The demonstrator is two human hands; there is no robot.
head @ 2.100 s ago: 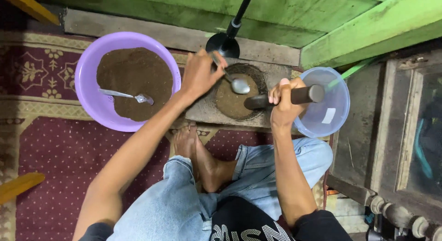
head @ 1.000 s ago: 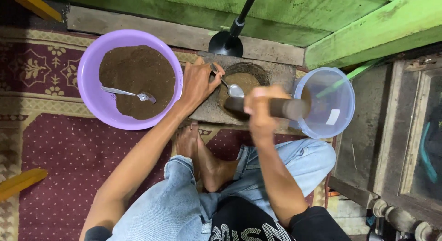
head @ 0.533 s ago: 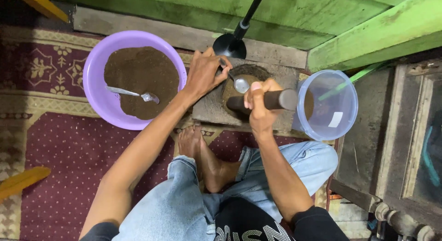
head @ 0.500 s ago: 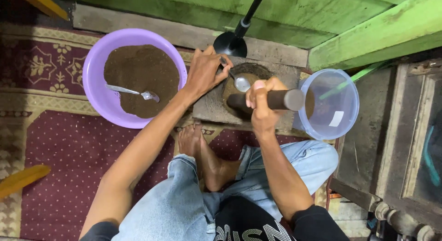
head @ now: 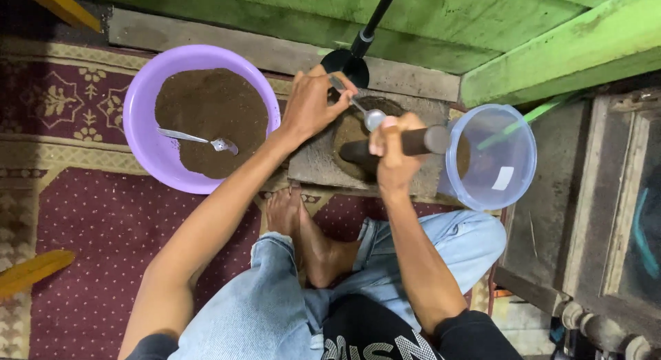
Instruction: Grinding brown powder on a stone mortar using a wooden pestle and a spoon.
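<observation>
Left hand: the left hand (head: 311, 107) is pinching the handle of a metal spoon (head: 366, 114) between thumb and fingers, holding it over the stone mortar (head: 358, 129).
Spoon in hand: its bowl is pointing toward the right hand and is hovering just above the mortar's hollow, close to the pestle; whether it is carrying powder cannot be told.
Right hand: the right hand (head: 390, 150) is wrapping fully around a dark pestle (head: 413, 141), fingers closed on its shaft.
Pestle: it is lying almost level across the mortar, its far end reaching over toward the clear tub (head: 492, 157).
Mortar: it is sitting on a grey stone slab (head: 313, 167) on the floor, between the purple basin (head: 148, 140) and the clear tub, and is holding brown powder.
Purple basin: it is resting on the patterned red carpet (head: 103, 222) to the left of the slab, holding a heap of brown powder (head: 210, 115) with a second spoon (head: 200, 140) lying in it.
Clear tub: it is standing just right of the mortar, with a green stick (head: 530, 119) leaning in it.
Black ladle: a black ladle (head: 358, 47) is leaning against the green wooden boards (head: 441, 16) just behind the left hand.
Person: they are sitting on the floor in blue jeans (head: 275, 298), bare feet (head: 303, 229) tucked just below the slab.
</observation>
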